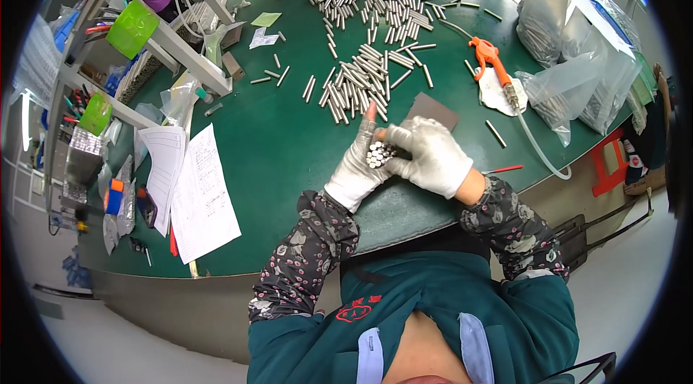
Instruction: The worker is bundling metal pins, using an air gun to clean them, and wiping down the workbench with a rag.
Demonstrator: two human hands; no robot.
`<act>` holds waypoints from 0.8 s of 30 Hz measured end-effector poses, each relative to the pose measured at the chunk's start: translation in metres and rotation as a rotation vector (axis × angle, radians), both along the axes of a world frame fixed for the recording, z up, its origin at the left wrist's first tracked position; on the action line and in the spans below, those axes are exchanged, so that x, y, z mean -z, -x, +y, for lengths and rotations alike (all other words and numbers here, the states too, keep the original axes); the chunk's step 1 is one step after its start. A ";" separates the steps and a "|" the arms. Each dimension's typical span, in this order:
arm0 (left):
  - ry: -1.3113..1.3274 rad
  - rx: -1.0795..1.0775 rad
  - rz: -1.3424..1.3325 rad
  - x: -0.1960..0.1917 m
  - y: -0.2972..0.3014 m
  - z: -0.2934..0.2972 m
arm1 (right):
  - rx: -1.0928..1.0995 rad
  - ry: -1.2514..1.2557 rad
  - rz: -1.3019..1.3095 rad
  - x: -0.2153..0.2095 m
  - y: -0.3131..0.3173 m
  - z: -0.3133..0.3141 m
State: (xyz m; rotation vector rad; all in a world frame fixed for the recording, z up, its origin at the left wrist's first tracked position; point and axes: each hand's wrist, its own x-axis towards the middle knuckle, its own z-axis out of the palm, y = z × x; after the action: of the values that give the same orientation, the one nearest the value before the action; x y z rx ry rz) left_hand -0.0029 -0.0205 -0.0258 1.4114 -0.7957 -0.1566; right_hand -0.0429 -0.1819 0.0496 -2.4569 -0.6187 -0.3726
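Note:
A bundle of short metal pins [376, 155] sits between my two hands, its round ends facing up. My left hand [354, 173], in a white glove with bare fingertips showing, is closed around the bundle with the thumb pointing up. From the right, my gloved right hand [439, 160] curls its fingers against the same bundle. Just beyond my hands lies a loose pile of steel pins [359, 81] on the green table [274, 138]. A dark grey flat piece [437, 110] lies partly behind my right hand.
A larger heap of pins [382, 5] spreads across the far table. To the right are an orange air gun [489, 56] with a hose, a red pen [503, 169] and plastic bags [577, 88] of pins. Paper sheets [206, 196] and a shelf frame [173, 52] stand left.

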 end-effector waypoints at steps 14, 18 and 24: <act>-0.415 -0.222 -0.239 0.003 -0.009 0.012 | -0.075 -0.235 0.143 0.023 -0.016 0.005; -0.357 -0.200 -0.081 0.002 -0.007 0.011 | -0.065 -0.248 0.182 0.024 -0.018 0.006; -0.143 -0.128 0.209 -0.006 -0.001 0.003 | -0.061 -0.239 0.140 0.025 -0.021 0.005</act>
State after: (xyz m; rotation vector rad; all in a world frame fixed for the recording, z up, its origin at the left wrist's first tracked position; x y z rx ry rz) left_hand -0.0014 -0.0174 -0.0199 1.5478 -0.5286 -0.2622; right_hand -0.0220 -0.1767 0.0243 -2.2093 -0.5547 -0.2330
